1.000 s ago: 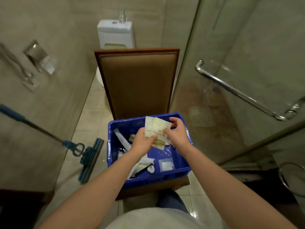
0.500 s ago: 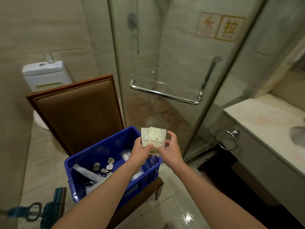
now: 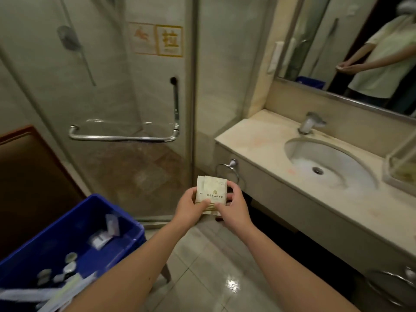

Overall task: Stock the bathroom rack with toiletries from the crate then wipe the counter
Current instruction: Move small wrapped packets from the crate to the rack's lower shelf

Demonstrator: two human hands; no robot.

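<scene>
Hands: my left hand (image 3: 191,207) and right hand (image 3: 235,210) pinch stacked sachets (image 3: 212,191) at centre; crate (image 3: 67,219) at 8 o'clock, worktop (image 3: 258,140) at 3. Risk: the loose, fanned stack may slip, scattering onto floor (image 3: 202,266).

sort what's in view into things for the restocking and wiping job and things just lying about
For the job:
- packets, gripped by left hand and right hand
- blue crate with more toiletries
- counter
- clear tray on it, possibly the rack

Just there:
- shower door handle
- towel ring
- tap
- mirror
- brown chair back
</scene>
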